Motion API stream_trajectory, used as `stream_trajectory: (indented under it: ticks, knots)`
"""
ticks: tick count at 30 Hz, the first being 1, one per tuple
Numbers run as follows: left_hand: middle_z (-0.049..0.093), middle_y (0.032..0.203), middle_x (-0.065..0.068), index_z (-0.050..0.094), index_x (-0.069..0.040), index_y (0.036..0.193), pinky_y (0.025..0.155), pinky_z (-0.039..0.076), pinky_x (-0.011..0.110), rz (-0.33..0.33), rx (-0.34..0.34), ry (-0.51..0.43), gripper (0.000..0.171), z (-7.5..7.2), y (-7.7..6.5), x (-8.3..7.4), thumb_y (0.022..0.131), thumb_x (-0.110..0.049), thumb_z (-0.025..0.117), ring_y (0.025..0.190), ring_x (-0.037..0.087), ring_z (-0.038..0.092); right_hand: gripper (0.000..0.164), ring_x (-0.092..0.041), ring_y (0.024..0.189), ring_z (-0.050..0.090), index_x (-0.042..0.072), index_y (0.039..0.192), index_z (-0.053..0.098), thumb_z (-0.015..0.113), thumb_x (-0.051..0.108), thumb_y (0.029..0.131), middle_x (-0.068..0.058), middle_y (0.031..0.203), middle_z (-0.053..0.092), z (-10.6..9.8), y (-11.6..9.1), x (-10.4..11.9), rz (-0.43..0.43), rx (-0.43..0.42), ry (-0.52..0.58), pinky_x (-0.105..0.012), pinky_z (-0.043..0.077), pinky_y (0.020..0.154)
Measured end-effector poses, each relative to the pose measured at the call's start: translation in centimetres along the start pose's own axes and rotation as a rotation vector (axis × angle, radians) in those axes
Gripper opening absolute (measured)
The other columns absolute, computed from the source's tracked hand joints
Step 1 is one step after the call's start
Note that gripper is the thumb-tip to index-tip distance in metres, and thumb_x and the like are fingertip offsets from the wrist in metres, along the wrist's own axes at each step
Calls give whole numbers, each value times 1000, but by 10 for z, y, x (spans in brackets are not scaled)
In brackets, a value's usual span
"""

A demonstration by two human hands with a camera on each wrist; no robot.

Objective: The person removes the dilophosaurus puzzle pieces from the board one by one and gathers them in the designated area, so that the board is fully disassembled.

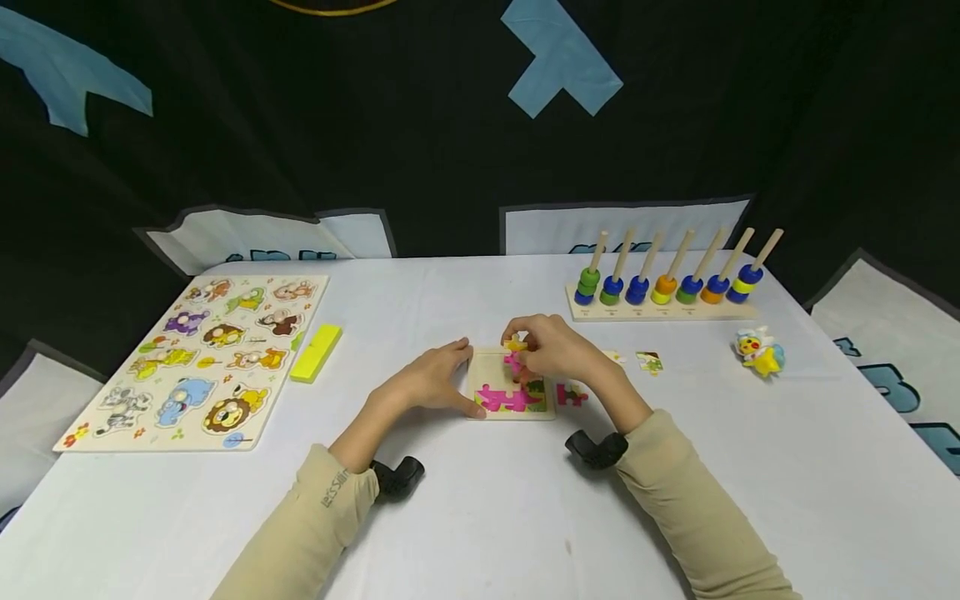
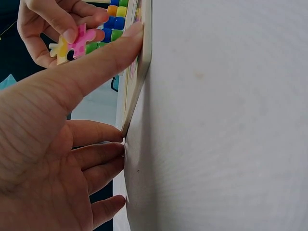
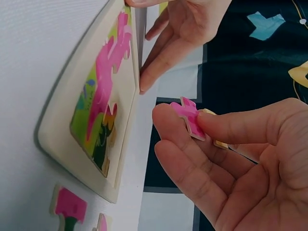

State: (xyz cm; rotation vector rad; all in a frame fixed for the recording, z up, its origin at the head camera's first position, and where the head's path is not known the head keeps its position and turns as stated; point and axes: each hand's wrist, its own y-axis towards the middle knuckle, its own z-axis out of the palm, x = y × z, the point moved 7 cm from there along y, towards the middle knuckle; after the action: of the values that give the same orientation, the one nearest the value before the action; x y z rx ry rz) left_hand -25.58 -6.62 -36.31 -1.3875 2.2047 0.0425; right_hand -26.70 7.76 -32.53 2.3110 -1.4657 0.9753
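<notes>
My right hand (image 1: 555, 348) is raised over a small wooden puzzle tray (image 1: 487, 367), pinching a pink jigsaw piece (image 3: 192, 119) between thumb and fingers. A yellow jigsaw piece (image 2: 61, 50) is in the same grip, just behind the pink one. Several joined pieces (image 1: 495, 400) with pink and green print lie along the tray's near side; the far part shows bare wood. My left hand (image 1: 427, 379) rests at the tray's left side, thumb on the near rim and fingers stretched toward the far-left corner. Right of the tray lies a loose pink piece (image 1: 572, 394).
Farther right lies a green-and-white jigsaw piece (image 1: 649, 362), then a small yellow toy figure (image 1: 759, 352). A bead-and-peg counting stand (image 1: 663, 312) stands at the back right. On the left are a yellow block (image 1: 316, 353) and a large animal puzzle board (image 1: 187, 362).
</notes>
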Motion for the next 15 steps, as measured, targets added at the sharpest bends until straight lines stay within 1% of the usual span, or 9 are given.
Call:
stream_trajectory:
  ticks: [2,3,6,9,12,15]
  knots:
    - [26,157,19,37,1,146,116,28,52,0,0,-1,98,0,0,0,72,-45,81,143,38,29,31,-16,60,56,2,117,63,59,0,87,-11,79,65,-1,-1,1,-4,-1,6,-20,46,56]
    - [26,157,19,37,1,146,116,28,52,-1,0,-1,98,0,0,1,72,-45,81,143,38,29,30,-17,61,57,2,118,63,59,1,88,-11,78,65,-2,-1,1,-10,2,14,-20,46,56]
    - [26,157,19,37,1,146,116,27,52,-2,-2,-3,98,0,1,1,72,-45,82,143,38,29,29,-16,58,55,2,117,64,60,2,88,-10,71,64,-5,-3,5,-35,2,30,-20,43,55]
    - [26,157,19,37,1,146,116,27,52,-2,-4,-3,98,0,0,0,72,-44,82,143,38,29,29,-15,59,52,2,115,65,63,3,87,-7,68,61,-11,-8,6,-52,-5,26,-20,42,54]
    - [27,157,19,37,1,146,116,27,52,1,-7,-2,97,1,0,-1,72,-43,82,143,38,29,29,-15,62,49,2,114,65,67,3,84,-6,70,58,-17,-14,-1,-36,-23,19,-21,43,55]
    - [27,157,19,38,2,145,116,26,52,2,-8,6,97,1,0,-1,72,-43,82,143,38,29,29,-15,58,50,2,112,65,68,3,83,-6,68,56,-23,-21,-16,-13,-30,22,-22,42,54]
